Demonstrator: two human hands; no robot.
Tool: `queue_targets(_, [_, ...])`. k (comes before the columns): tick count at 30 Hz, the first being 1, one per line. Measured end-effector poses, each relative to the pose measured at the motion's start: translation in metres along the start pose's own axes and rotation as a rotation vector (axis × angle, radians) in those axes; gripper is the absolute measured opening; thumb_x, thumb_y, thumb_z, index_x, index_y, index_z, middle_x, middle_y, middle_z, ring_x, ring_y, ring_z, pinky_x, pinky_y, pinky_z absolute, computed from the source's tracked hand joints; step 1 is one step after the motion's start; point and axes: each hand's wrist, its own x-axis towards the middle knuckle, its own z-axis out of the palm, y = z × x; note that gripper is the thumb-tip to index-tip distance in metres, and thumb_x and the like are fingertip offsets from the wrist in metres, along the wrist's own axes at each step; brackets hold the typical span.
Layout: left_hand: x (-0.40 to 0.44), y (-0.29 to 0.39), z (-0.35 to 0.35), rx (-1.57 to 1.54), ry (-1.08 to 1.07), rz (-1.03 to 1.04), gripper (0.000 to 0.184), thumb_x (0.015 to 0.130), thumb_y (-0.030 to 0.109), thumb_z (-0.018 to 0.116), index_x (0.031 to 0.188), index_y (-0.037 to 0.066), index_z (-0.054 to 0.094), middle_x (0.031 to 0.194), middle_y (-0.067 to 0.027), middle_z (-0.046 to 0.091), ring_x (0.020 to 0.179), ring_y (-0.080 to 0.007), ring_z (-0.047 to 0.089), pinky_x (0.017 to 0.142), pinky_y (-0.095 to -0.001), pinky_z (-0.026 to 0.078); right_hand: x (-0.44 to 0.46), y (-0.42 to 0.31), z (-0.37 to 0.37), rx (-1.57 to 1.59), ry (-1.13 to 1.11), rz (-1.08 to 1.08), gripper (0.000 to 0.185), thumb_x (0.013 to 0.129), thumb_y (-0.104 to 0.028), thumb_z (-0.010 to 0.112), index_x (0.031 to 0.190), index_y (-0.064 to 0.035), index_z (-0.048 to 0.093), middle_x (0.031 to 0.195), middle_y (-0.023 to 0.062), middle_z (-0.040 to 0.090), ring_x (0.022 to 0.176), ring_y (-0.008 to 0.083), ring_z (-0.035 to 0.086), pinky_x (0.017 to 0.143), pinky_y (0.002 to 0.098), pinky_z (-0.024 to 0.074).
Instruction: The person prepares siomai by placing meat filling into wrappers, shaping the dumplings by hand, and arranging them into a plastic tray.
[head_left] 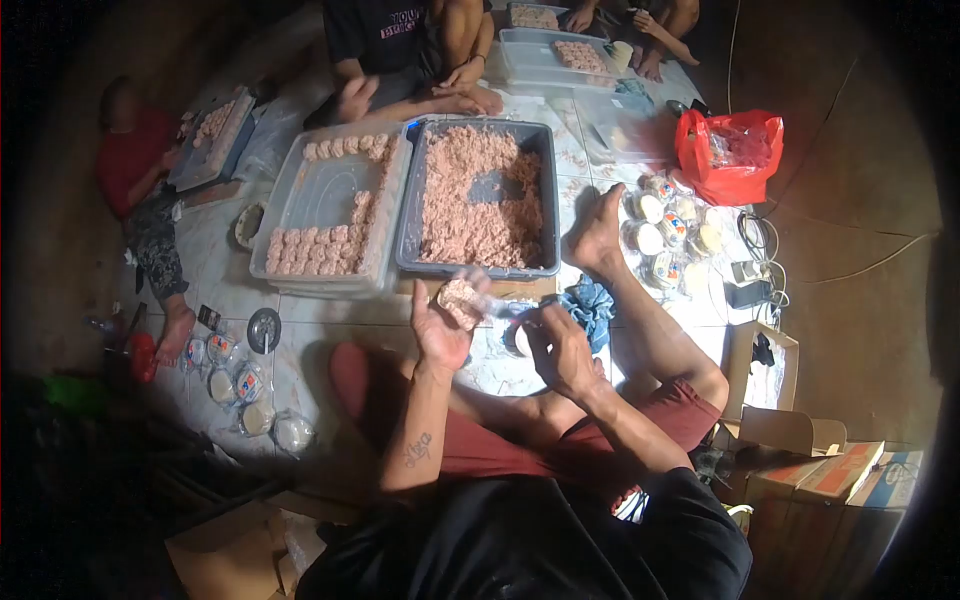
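Observation:
My left hand (440, 335) is palm up and cups a lump of pink minced mixture (460, 303), its thumb raised beside it. My right hand (565, 352) is closed around the handle of a thin utensil (498, 307). That utensil reaches to the lump's right side; motion blurs it, so I cannot tell its exact kind. Just beyond both hands stands a dark grey tub (553, 200) of loose pink mixture (455, 215), with a bare patch of floor showing in it. To its left, a clear plastic box (320, 195) holds rows of shaped lumps (315, 250).
A blue cloth (590, 312) lies beside my right hand. Wrapped round packages (665, 235) and a red plastic bag (730, 155) are on the right, near cables and cardboard boxes (815, 485). More packages (240, 385) lie left. Other people sit around with similar boxes (555, 60).

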Motion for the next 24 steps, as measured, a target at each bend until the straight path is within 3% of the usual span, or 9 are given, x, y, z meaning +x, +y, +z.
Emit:
queue_targets(1, [0.0, -0.002, -0.017, 0.119, 0.009, -0.085, 0.09, 0.095, 0.069, 0.044, 0.144, -0.007, 0.042, 0.148, -0.0243, 0.048, 0.13, -0.036, 0.052, 0.114, -0.0523, 0.039, -0.002, -0.005, -0.003, 0.043, 0.076, -0.005, 0.018, 0.088, 0.003, 0.059, 0.105, 0.0003, 0.061, 0.096, 0.0217, 0.06, 0.084, 0.0445, 0.061, 0.071, 0.0474, 0.0501])
queue_targets(2, [0.007, -0.006, -0.044, -0.132, -0.377, -0.245, 0.091, 0.095, 0.072, 0.042, 0.146, -0.004, 0.043, 0.149, -0.0238, 0.047, 0.131, -0.037, 0.051, 0.114, -0.0526, 0.039, 0.0, -0.009, 0.001, 0.087, 0.136, 0.005, 0.015, 0.088, 0.002, 0.058, 0.103, 0.002, 0.06, 0.094, 0.0231, 0.059, 0.085, 0.0444, 0.061, 0.072, 0.0465, 0.0496])
queue_targets(3, [0.003, -0.01, -0.039, -0.134, -0.377, -0.245, 0.091, 0.095, 0.072, 0.042, 0.146, -0.004, 0.043, 0.149, -0.0238, 0.047, 0.131, -0.037, 0.051, 0.114, -0.0526, 0.039, -0.001, -0.006, 0.006, 0.085, 0.135, 0.006, 0.015, 0.088, 0.002, 0.058, 0.103, 0.002, 0.06, 0.094, 0.0231, 0.059, 0.085, 0.0444, 0.061, 0.072, 0.0465, 0.0496])
queue_targets(5, [-0.008, -0.024, -0.014, -0.056, -0.042, -0.063, 0.09, 0.093, 0.074, 0.042, 0.142, -0.002, 0.047, 0.15, -0.023, 0.045, 0.133, -0.0381, 0.048, 0.114, -0.0555, 0.037, -0.01, 0.01, 0.026, 0.05, 0.116, 0.058, 0.013, 0.089, 0.002, 0.057, 0.102, 0.0028, 0.059, 0.091, 0.0253, 0.059, 0.085, 0.0452, 0.06, 0.07, 0.0471, 0.0487])
queue_targets(7, [-0.01, -0.025, -0.004, -0.078, -0.04, -0.045, 0.088, 0.093, 0.074, 0.042, 0.137, -0.001, 0.051, 0.152, -0.0229, 0.043, 0.137, -0.0384, 0.043, 0.114, -0.059, 0.035, -0.024, 0.007, 0.04, 0.193, -0.057, 0.071, 0.007, 0.089, 0.003, 0.056, 0.095, 0.0047, 0.057, 0.088, 0.0272, 0.058, 0.079, 0.0463, 0.058, 0.07, 0.0461, 0.0479])
queue_targets(13, [-0.003, -0.017, -0.014, 0.025, -0.027, -0.078, 0.089, 0.094, 0.075, 0.038, 0.137, -0.002, 0.049, 0.151, -0.0252, 0.043, 0.139, -0.042, 0.041, 0.114, -0.0624, 0.034, -0.018, -0.004, 0.022, 0.162, 0.023, 0.102, 0.007, 0.091, -0.003, 0.056, 0.092, 0.0039, 0.058, 0.089, 0.0266, 0.06, 0.082, 0.0465, 0.061, 0.07, 0.0495, 0.0492])
queue_targets(16, [-0.004, -0.018, -0.015, -0.001, 0.027, -0.093, 0.092, 0.095, 0.073, 0.037, 0.142, -0.006, 0.043, 0.147, -0.0262, 0.047, 0.133, -0.0417, 0.049, 0.113, -0.0584, 0.037, -0.014, 0.005, 0.017, -0.017, -0.12, 0.021, 0.009, 0.093, -0.005, 0.055, 0.094, 0.0013, 0.061, 0.092, 0.0239, 0.062, 0.082, 0.0462, 0.061, 0.07, 0.05, 0.0496])
queue_targets(21, [-0.014, -0.01, 0.0, 0.096, -0.033, -0.217, 0.089, 0.098, 0.069, 0.037, 0.14, -0.009, 0.044, 0.142, -0.0265, 0.053, 0.13, -0.0391, 0.053, 0.113, -0.0509, 0.04, -0.006, 0.016, 0.007, -0.027, -0.044, -0.05, 0.012, 0.09, -0.002, 0.059, 0.101, -0.0007, 0.065, 0.091, 0.0211, 0.062, 0.079, 0.0426, 0.062, 0.069, 0.0471, 0.0507])
queue_targets(24, [-0.013, -0.007, 0.01, 0.454, -0.097, -0.261, 0.079, 0.101, 0.064, 0.038, 0.133, -0.007, 0.054, 0.129, -0.0207, 0.064, 0.117, -0.0317, 0.064, 0.103, -0.0442, 0.05, -0.007, 0.021, 0.0, -0.005, -0.002, -0.08, 0.01, 0.09, -0.001, 0.061, 0.099, 0.0001, 0.064, 0.087, 0.0197, 0.061, 0.075, 0.0376, 0.062, 0.066, 0.042, 0.0492])
